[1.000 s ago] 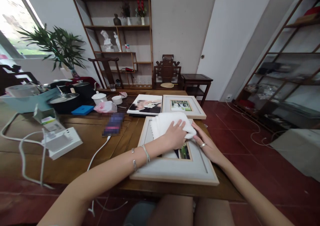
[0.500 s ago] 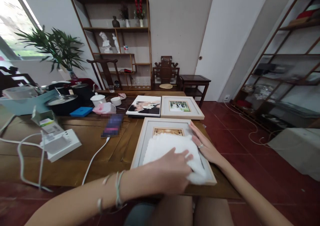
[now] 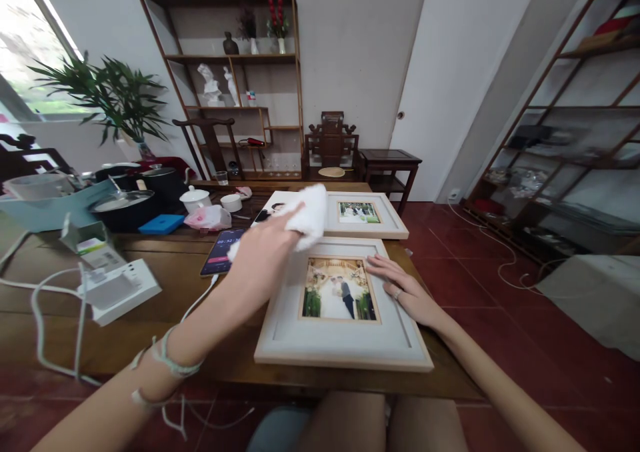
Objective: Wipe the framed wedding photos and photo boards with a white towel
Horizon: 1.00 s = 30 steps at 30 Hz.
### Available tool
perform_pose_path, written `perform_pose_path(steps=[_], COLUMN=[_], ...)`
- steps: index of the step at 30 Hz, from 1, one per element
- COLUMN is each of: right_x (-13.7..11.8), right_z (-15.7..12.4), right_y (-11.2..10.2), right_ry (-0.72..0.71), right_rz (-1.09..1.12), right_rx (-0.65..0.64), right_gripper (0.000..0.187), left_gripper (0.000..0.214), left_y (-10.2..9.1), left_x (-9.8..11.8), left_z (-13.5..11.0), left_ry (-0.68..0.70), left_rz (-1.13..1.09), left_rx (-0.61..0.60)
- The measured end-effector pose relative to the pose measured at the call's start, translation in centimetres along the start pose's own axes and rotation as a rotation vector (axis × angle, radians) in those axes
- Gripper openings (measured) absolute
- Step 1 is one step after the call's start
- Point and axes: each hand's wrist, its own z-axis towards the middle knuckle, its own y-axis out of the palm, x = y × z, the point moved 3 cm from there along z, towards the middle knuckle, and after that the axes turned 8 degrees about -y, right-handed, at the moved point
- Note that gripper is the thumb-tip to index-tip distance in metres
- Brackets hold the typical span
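Pale-wood pic frame w/ a wide white border point(image 3: 345, 339) lies flat on the brown wood table point(image 3: 150, 332). Head view: the person's R hand point(image 3: 405, 292) rests on its right side, fingers flat & a bit apart, w/ nothing in them. Its top L corner is near the L hand point(image 3: 267, 249), which is up & bent round a fluffy white cloth point(image 3: 313, 215); can't tell how tight. The frame looks square-ish, w/ a small photo point(image 3: 340, 289) in the middle: 2 ppl, 1 in a white dress, 1 in a dark suit, w/ green bits at the sides. A 2nd pale-wood frame point(image 3: 360, 230) is just behind.
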Motion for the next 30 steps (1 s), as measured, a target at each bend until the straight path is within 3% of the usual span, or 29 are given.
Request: perform_pose_path(steps=[2, 8, 12, 14, 17, 21, 26, 30], right_x=[0.1, 0.3, 0.3, 0.3, 0.3, 0.3, 0.3, 0.2], right_z=[0.0, -0.1, -0.2, -0.2, -0.1, -0.1, -0.1, 0.0], right_y=[0.1, 0.1, 0.1, 0.1, 0.1, 0.1, 0.2, 0.1], right_ry=[-0.003, -0.012, -0.017, -0.019, -0.018, -0.017, -0.004, 0.019], right_rz=[0.001, 0.002, -0.006, -0.009, -0.01, -0.007, 0.002, 0.014], right_rx=[-0.004, -0.003, -0.008, -0.013, -0.009, -0.006, 0.004, 0.01], right_gripper=[0.037, 0.037, 0.038, 0.038, 0.038, 0.037, 0.036, 0.037], left_gripper=[0.033, 0.032, 0.038, 0.044, 0.052, 0.041, 0.028, 0.022], left_y=[0.6, 4.9, 5.1, 5.1, 6.3, 8.5, 9.9, 9.4], left_x=[-0.6, -1.1, -3.4, -4.4, -4.5, -2.6, -0.8, 0.0], left_z=[0.2, -0.6, 0.0, 0.1, -0.2, -0.9, -0.3, -0.5], left_ry=[0.014, 0.119, 0.071, 0.064, 0.038, 0.075, 0.15, 0.198], left_rz=[0.028, 0.049, 0.035, 0.0, -0.061, -0.105, -0.026, 0.047], left_rx=[0.17, 0.078, 0.245, 0.268, 0.126, -0.096, -0.198, -0.253])
